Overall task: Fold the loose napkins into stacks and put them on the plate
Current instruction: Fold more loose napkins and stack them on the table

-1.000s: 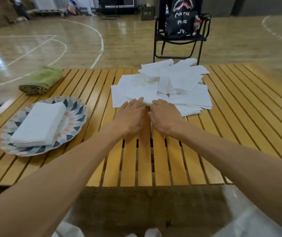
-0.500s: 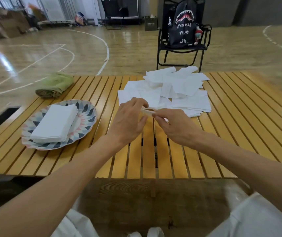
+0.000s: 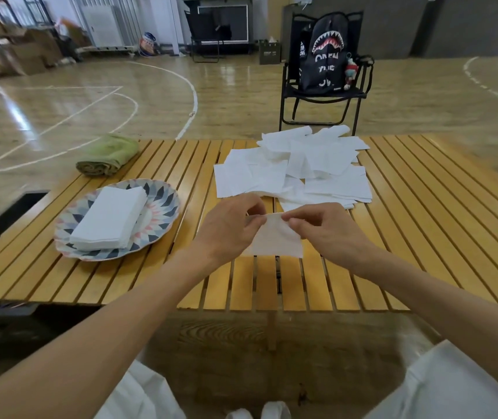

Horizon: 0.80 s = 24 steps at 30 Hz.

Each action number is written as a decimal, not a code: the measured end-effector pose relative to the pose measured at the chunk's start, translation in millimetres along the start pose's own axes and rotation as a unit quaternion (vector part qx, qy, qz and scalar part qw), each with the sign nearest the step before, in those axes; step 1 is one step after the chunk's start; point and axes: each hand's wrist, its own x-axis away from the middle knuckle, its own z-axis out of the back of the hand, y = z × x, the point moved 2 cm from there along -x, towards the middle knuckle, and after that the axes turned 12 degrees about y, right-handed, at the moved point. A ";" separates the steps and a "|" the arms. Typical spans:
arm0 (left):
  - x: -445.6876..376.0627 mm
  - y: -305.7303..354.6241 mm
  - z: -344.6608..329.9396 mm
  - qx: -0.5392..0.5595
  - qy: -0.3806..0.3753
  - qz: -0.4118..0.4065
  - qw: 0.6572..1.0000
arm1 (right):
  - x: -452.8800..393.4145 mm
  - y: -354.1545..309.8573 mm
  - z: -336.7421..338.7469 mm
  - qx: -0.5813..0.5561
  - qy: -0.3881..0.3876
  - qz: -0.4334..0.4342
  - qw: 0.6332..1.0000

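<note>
A white napkin [image 3: 276, 238] hangs above the slatted wooden table [image 3: 423, 237], held up by its top edge. My left hand [image 3: 231, 228] pinches its upper left corner and my right hand [image 3: 323, 229] pinches its upper right corner. Behind my hands lies a loose pile of white napkins [image 3: 296, 166], spread over the table's middle. To the left sits a patterned plate [image 3: 163, 198] carrying a neat stack of folded napkins [image 3: 108, 219].
A rolled green towel [image 3: 108, 155] lies at the table's far left corner. Beyond the table stands a black folding chair [image 3: 323, 101] with a black backpack [image 3: 325, 55] on it. The table's near edge is close to my knees.
Both hands rested flat at the pile's near edge, then picked one napkin off the table and raised it. It now hangs open between my pinching fingers. The camera view tilted up.
</note>
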 end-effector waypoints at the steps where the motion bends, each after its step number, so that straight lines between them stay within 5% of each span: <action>1: -0.4 -1.1 0.4 0.014 -0.016 0.029 0.999 | -1.2 1.4 0.6 -0.004 0.014 -0.016 1.000; 9: 10.7 -27.7 -24.9 -0.020 -0.166 0.133 0.977 | -10.0 33.4 -23.4 0.157 -0.027 -0.084 0.984; 24: -7.1 -25.7 -46.8 -0.016 -0.137 0.102 0.985 | -72.6 71.5 -9.3 0.350 0.035 0.049 0.935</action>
